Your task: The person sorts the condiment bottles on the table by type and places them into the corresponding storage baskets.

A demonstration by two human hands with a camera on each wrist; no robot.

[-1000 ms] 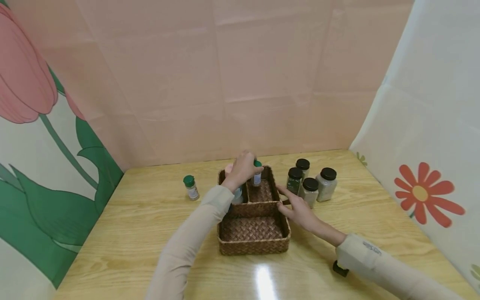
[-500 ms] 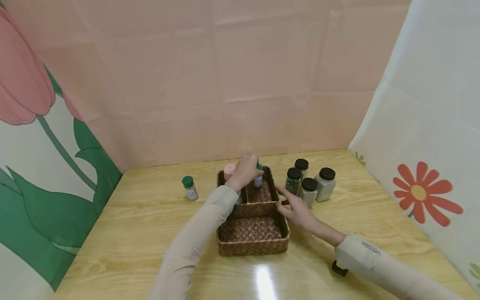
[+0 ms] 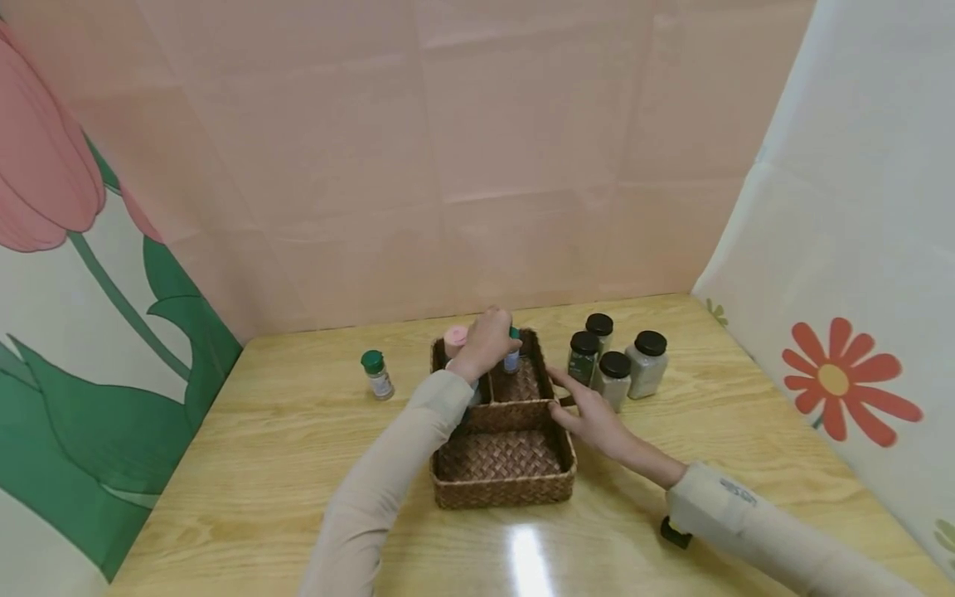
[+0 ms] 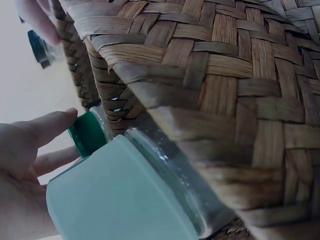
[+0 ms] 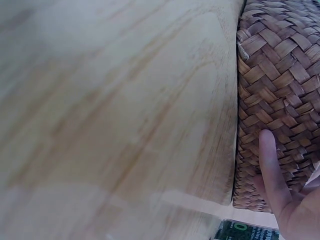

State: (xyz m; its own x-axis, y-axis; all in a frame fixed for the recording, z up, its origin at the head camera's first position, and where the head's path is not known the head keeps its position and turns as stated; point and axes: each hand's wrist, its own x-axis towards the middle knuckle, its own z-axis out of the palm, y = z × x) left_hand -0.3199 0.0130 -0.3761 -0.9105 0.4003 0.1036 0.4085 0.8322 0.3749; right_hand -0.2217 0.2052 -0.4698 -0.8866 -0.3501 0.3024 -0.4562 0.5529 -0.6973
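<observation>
My left hand (image 3: 485,342) reaches into the back right compartment of a brown woven basket (image 3: 504,495). It pinches the green cap of a small clear spice jar (image 3: 511,362), which stands upright there. In the left wrist view the thumb and a finger lie at the green cap (image 4: 87,134), beyond a pale-green lid (image 4: 117,187) of a clear jar in the neighbouring compartment. A pink-lidded jar (image 3: 456,338) stands behind that one, partly hidden by my hand. My right hand (image 3: 598,420) rests on the basket's right side, fingers extended against the weave in the right wrist view.
Several black-lidded jars (image 3: 613,383) stand right of the basket, close to my right hand. Another green-capped spice jar (image 3: 378,377) stands on the wooden table (image 3: 298,464) to the left. The basket's wide front compartment (image 3: 503,456) holds nothing visible.
My left hand has moved slightly down and to the right with the green-capped spice jar, which sits a little lower in the compartment. My right hand stays on the basket's side.
</observation>
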